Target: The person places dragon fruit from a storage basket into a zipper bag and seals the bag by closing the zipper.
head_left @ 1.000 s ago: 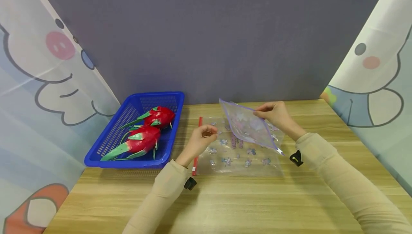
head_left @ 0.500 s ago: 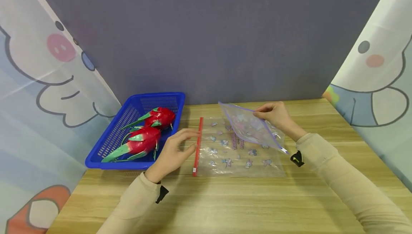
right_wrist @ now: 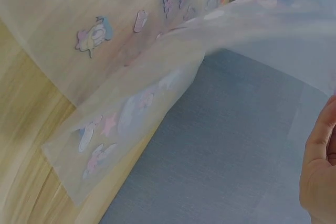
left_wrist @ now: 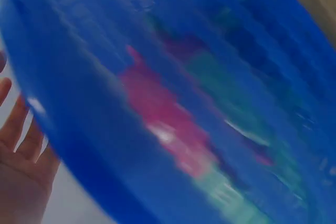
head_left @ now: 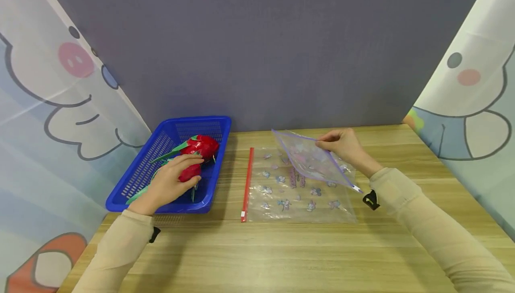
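My right hand [head_left: 342, 145] pinches the edge of a clear zip bag [head_left: 311, 156] with a purple zip, lifting that edge off the table. Under it a larger printed zip bag [head_left: 277, 203] with a red zip lies flat. Over the blue basket [head_left: 203, 208] my left hand [head_left: 170, 183] reaches with fingers outstretched, just above the nearer dragon fruit [head_left: 189, 173]; whether it touches cannot be told. The farther dragon fruit [head_left: 205, 146] lies beside it in the basket. Both fruits have red bodies and green leafy tips. In the left wrist view the fruit [left_wrist: 163, 119] is blurred.
The wooden table [head_left: 265, 257] meets a grey panel [head_left: 265, 51] at the back. Cartoon-printed curtains [head_left: 48, 118] hang at both sides. The basket stands on the table's left, near the left curtain.
My left hand has opened and swung left from the zip bags to above the nearer dragon fruit. The right hand stays put, and the lifted bag has sagged slightly.
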A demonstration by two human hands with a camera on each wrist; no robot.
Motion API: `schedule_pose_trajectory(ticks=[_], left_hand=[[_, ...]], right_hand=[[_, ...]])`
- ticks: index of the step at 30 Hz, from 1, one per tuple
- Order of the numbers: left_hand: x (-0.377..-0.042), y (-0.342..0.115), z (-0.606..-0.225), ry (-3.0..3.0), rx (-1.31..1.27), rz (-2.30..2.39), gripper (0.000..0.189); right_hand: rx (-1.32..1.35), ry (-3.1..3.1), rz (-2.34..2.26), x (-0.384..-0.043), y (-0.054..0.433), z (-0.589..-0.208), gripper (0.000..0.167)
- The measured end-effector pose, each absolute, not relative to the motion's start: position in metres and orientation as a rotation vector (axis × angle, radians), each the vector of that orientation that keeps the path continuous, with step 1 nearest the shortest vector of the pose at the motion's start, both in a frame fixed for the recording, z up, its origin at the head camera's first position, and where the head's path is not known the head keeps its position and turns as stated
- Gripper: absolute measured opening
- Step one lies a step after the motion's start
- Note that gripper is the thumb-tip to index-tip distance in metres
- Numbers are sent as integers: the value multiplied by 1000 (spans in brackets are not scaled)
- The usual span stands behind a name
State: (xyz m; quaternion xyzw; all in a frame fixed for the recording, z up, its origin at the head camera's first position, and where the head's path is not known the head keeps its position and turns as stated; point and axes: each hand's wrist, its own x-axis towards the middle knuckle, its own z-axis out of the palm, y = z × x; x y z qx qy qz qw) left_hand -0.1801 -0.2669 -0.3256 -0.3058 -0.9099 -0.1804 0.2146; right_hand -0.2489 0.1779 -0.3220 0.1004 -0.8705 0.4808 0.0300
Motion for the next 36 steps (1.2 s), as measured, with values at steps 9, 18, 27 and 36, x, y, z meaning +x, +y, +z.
schedule_pose_trajectory(ticks=[9,18,27,36], left_hand=[[-187,-320,-337,-2703,-641,-446,48],[-206,-336,-350,-2954,-533,-288,77],[-213,-338,-361,-2995,-516,-305,100],[-219,-341,-363,-2985,-642,-295,112]], right_hand=[[312,-2687,1459,-248,182,-322,27],[318,-2706,1478,-245,185,-321,30],[345,-2705,1474,-246,185,-323,30],[313,-2717,1474,-251,183,-327,30]])
